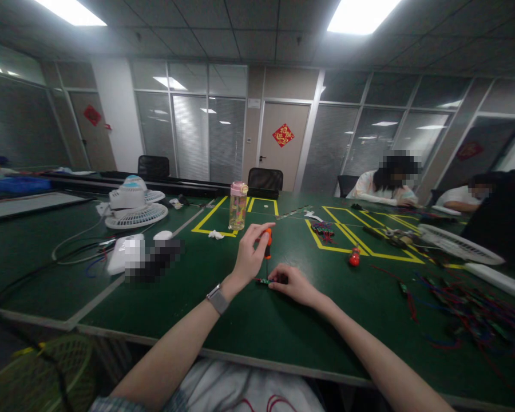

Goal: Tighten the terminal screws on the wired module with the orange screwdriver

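Note:
My left hand point(252, 252) is closed around the orange and black handle of a screwdriver point(268, 247), which stands upright. The screwdriver's thin shaft points down at a small green circuit board point(263, 281) on the table. With its fingers pinched, my right hand point(295, 284) holds the right end of that board. Dark and red wires show by the board, partly hidden under my right fingers. Whether the screwdriver's tip touches a screw is too small to tell.
The green table point(223, 343) has yellow tape outlines. A pink-lidded bottle point(237, 209) stands ahead, with a white fan point(133, 209) to the left. Wired boards point(463, 309) lie in a heap at the right, beyond a red object point(354, 257). Two people sit at the far right.

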Demonstrator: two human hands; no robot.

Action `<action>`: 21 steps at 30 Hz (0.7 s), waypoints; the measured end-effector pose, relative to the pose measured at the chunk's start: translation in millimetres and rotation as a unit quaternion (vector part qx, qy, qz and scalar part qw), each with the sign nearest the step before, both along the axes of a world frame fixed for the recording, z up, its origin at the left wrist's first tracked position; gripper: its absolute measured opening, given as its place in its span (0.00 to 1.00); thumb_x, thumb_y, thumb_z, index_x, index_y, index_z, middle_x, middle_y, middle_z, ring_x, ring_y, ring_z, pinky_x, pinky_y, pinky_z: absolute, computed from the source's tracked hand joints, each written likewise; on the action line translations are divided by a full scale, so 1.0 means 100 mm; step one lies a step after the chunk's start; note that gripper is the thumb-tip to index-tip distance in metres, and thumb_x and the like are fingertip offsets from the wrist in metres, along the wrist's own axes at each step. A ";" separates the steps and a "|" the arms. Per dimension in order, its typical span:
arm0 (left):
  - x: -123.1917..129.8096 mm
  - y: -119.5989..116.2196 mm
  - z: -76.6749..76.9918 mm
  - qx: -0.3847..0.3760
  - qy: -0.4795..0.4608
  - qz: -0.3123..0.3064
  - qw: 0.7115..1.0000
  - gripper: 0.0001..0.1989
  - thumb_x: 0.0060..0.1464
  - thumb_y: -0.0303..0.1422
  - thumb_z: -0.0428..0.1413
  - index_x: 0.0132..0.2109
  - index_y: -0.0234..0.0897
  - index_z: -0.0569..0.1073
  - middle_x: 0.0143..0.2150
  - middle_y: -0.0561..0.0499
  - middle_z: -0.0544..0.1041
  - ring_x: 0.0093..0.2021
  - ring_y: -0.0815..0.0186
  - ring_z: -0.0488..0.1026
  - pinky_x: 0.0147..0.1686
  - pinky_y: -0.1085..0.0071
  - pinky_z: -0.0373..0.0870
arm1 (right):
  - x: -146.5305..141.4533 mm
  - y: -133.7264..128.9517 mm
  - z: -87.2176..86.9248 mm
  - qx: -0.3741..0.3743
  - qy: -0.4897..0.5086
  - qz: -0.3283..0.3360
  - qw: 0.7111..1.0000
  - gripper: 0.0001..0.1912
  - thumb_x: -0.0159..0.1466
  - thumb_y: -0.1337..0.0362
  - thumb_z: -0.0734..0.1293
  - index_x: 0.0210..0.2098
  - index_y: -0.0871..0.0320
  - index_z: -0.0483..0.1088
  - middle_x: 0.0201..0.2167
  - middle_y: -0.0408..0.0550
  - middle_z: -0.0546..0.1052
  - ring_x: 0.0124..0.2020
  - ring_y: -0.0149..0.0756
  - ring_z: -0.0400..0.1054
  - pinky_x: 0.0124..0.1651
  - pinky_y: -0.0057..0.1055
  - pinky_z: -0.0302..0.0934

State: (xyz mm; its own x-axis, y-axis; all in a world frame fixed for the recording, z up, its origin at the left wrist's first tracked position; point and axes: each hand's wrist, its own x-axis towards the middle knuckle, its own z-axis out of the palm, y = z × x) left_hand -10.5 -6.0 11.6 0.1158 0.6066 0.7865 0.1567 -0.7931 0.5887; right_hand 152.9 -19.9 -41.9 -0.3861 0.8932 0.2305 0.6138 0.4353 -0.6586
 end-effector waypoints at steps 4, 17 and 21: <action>0.01 0.01 -0.01 0.008 -0.014 0.026 1.000 0.10 0.58 0.32 0.53 0.45 0.40 0.74 0.37 0.51 0.66 0.37 0.69 0.67 0.37 0.74 0.68 | 0.01 0.02 -0.03 0.004 0.005 0.003 1.000 0.05 0.55 0.70 0.69 0.32 0.60 0.73 0.27 0.42 0.71 0.28 0.30 0.64 0.32 0.26 0.58; 0.01 0.04 -0.03 -0.018 -0.039 -0.032 0.999 0.16 0.61 0.33 0.49 0.54 0.40 0.70 0.49 0.46 0.75 0.44 0.65 0.74 0.45 0.67 0.71 | 0.01 0.00 -0.01 0.003 0.009 0.005 1.000 0.05 0.55 0.70 0.69 0.32 0.60 0.73 0.27 0.43 0.71 0.28 0.30 0.64 0.33 0.26 0.59; 0.02 0.04 -0.03 0.005 -0.018 -0.011 1.000 0.14 0.58 0.33 0.52 0.51 0.40 0.72 0.42 0.48 0.75 0.39 0.67 0.73 0.39 0.71 0.72 | 0.00 -0.01 0.00 0.003 0.007 0.006 1.000 0.04 0.55 0.69 0.69 0.32 0.60 0.73 0.27 0.43 0.71 0.28 0.30 0.64 0.32 0.26 0.59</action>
